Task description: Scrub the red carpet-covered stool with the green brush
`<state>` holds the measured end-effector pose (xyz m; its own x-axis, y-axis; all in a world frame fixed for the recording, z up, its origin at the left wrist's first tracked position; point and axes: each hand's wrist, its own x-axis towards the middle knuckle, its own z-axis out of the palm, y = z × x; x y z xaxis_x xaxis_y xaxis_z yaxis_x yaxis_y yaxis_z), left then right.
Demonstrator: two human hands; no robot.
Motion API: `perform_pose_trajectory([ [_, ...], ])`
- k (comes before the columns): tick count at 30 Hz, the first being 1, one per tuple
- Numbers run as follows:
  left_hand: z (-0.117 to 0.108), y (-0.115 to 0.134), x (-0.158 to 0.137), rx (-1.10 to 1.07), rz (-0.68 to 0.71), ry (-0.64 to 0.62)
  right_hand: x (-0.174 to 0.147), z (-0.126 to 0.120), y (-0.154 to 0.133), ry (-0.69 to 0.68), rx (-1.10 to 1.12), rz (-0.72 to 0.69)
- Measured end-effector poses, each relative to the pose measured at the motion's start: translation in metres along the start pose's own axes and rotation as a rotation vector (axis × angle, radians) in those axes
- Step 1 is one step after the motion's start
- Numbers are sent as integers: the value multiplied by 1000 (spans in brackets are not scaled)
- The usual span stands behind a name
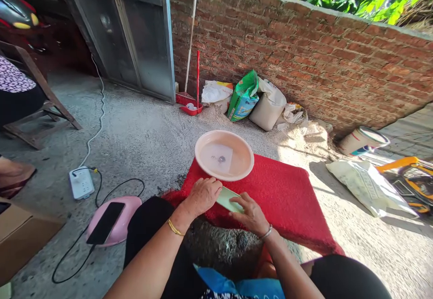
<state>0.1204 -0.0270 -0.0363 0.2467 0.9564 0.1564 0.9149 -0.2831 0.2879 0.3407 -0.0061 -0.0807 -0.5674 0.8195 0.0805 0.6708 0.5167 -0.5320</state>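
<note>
A pale green flat, oblong piece [229, 199] lies between my hands, just above the red cloth-covered surface [280, 190]. My left hand [204, 195] is closed on its left end, fingers curled over the edge. My right hand [251, 213] has its thumb and fingers around the right end. What kind of piece it is, I cannot make out. Right beyond my hands, a peach-coloured plastic basin [251, 163] rests on the far left of the red cover, with a whitish square and a dark mark showing on its bottom.
On my left are a pink stool-like object [132, 209] bearing a charging phone [107, 222], a power strip [81, 184] and a cardboard box [27, 240]. Sacks [269, 107] and a red dustpan [191, 109] line the brick wall [304, 60]. A person sits far left.
</note>
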Motion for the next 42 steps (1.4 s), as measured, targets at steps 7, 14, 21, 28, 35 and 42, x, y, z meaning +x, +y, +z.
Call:
perform_pose_trajectory([
  [7,17,1,7,56,33,-29,3,-11,50,65,18,285],
  [14,21,0,10,48,23,-87,-45,-41,66,278,-224,687],
  [21,28,6,19,71,30,-143,-36,12,14,175,-152,188],
  [28,39,13,22,96,78,-220,-90,-55,95,348,-232,825],
  [35,43,10,24,84,96,-255,-71,-32,54,338,-102,490],
  [42,49,9,25,115,142,-226,-59,-29,70,262,-138,544],
])
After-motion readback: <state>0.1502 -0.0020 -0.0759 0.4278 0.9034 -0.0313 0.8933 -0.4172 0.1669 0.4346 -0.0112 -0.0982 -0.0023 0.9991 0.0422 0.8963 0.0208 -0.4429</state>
